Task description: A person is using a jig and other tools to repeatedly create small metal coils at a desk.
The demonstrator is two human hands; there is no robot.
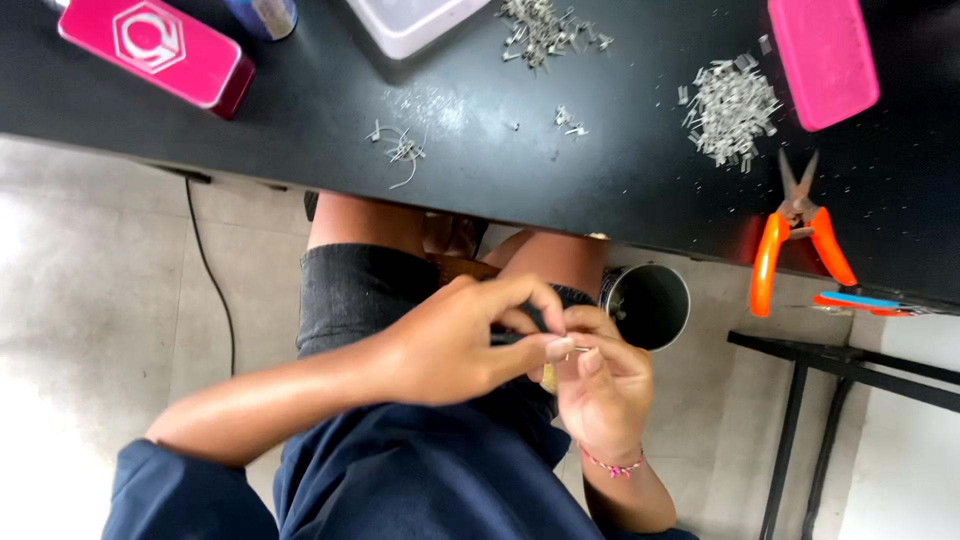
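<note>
Over my lap, below the table edge, my left hand [460,335] and my right hand [603,385] meet. Both pinch a small thin metal piece [578,348] between their fingertips; a dark part is also held there but mostly hidden by the fingers. A black metal cup [648,305] stands between my knees, just right of my hands, open end up. My right wrist wears a beaded bracelet [612,467].
The black table [300,110] carries a pile of small metal pieces [730,108], scattered pieces [545,30], wire bits [400,152], orange-handled cutters [795,235], a second tool [865,300], a pink box [155,45], a pink lid [822,58], a clear tray [410,20]. A stool frame [830,400] stands right.
</note>
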